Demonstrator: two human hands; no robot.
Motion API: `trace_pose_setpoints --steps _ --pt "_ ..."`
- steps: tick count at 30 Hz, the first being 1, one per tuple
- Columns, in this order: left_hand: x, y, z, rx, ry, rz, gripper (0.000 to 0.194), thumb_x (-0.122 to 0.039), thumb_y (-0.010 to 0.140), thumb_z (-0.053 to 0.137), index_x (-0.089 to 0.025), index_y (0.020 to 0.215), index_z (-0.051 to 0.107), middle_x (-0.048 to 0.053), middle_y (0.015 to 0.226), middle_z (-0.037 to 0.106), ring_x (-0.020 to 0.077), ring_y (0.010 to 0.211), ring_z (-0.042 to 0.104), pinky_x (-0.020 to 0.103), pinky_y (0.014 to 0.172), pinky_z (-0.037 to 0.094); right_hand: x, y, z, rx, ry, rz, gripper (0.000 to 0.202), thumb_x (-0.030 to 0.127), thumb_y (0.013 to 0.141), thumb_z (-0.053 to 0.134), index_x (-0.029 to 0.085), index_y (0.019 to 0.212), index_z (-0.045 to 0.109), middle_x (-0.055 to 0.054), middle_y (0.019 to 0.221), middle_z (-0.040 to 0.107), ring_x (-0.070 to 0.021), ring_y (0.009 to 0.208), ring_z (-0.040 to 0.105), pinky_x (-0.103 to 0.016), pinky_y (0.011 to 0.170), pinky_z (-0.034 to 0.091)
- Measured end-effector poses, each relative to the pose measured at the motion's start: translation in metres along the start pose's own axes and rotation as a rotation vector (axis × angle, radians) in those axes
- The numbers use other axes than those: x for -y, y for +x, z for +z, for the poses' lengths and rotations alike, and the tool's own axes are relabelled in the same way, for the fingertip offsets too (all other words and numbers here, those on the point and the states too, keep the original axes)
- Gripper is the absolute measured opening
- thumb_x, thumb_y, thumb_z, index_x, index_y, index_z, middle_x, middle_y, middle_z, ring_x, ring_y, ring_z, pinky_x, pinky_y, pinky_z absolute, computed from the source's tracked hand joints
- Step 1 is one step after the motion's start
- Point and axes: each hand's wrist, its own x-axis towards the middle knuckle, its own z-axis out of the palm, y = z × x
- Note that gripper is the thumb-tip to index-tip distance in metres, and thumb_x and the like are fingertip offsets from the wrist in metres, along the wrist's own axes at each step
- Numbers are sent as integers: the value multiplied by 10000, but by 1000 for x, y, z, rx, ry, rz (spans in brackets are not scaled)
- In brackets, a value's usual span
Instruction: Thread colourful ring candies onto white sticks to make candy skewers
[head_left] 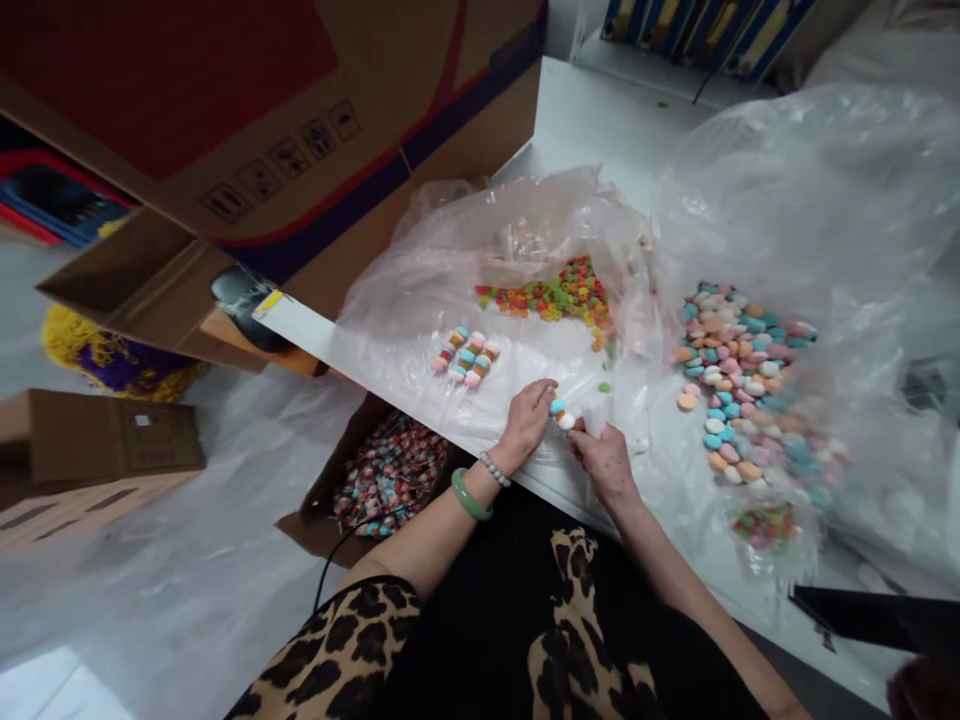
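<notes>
Between my hands is a candy skewer (561, 414) with blue, orange and white pieces. My left hand (529, 418) has its fingers closed at the blue end, and my right hand (606, 462) pinches near the white end. A whitish translucent strip (596, 415) rises by my right fingers; I cannot make out whether it is held. Several finished candy skewers (465, 358) lie side by side to the left. Beyond my hands spreads a pile of gummy rings (562, 292) in red, green and orange. Pastel candies (727, 350) are heaped on the right.
Clear plastic sheeting (405, 290) covers much of the white table (577, 110). A large carton (300, 130) stands at the back left. Below the table edge, an open box (390, 470) holds many wrapped candies. A small bag of gummies (765, 525) lies at right.
</notes>
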Motion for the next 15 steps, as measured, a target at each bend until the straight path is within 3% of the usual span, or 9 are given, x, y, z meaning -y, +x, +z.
trace_pose_setpoints --steps 5,7,9,12,15 --pt "-2 -1 -10 28 -93 -38 373 -377 948 392 -169 1083 671 56 968 692 164 854 614 283 811 487 13 -9 9 55 96 47 142 265 599 648 181 667 556 68 451 491 -78 388 364 -217 389 231" --pt "-4 -4 -23 45 -130 -36 437 -435 945 405 -193 1242 616 54 999 695 156 805 605 285 785 487 21 -14 16 106 156 52 143 254 604 653 179 658 544 66 457 503 -70 369 365 -212 376 222" --pt "-5 -9 -43 -36 -76 -1 494 -473 926 455 -230 1347 542 59 1060 687 157 787 593 292 775 479 29 -15 29 152 215 45 137 246 608 653 174 647 543 58 468 519 -64 355 374 -209 368 227" --pt "-2 -19 -74 -256 272 75 405 -407 907 514 -236 1261 613 103 1092 660 209 891 590 326 823 444 37 -9 56 173 298 48 137 249 612 651 172 630 540 53 465 518 -62 339 381 -205 352 241" --pt "7 -25 -98 -277 740 59 281 -330 908 493 -188 1055 686 145 1004 642 270 933 586 363 810 410 43 4 88 100 376 80 136 236 588 642 179 624 524 54 460 517 -72 339 423 -202 341 298"
